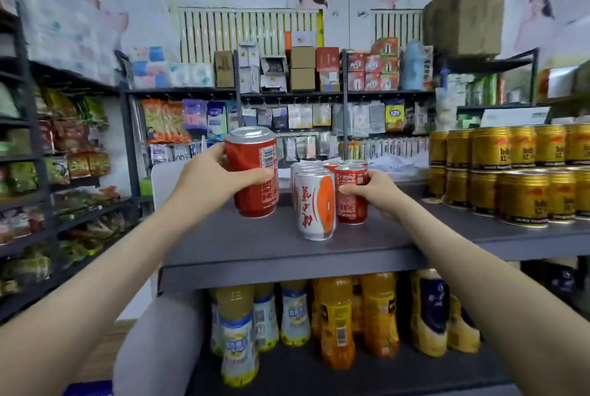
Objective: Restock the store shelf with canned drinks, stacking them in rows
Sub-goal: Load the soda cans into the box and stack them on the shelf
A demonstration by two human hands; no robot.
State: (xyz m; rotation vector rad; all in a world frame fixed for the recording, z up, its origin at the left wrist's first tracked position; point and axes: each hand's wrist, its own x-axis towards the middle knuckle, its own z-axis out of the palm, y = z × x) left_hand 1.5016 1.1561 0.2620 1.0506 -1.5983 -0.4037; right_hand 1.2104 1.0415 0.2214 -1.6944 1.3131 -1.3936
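Observation:
My left hand (210,177) grips a red can (255,159) with a silver top, held tilted just above the grey shelf (255,245), left of the can rows. My right hand (375,189) grips a second red can (351,197) that stands on the shelf at the front of a row. Beside it stands a white and orange can (316,205), heading a row of similar cans (306,169) that runs back. Behind the right-hand can, more red cans (354,164) show only their tops.
Gold cans (517,172) stacked two high fill the shelf's right side. Bottled drinks (335,319) stand on the shelf below. Snack racks (70,153) line the left aisle. Hanging goods and boxes (303,76) fill the back shelving.

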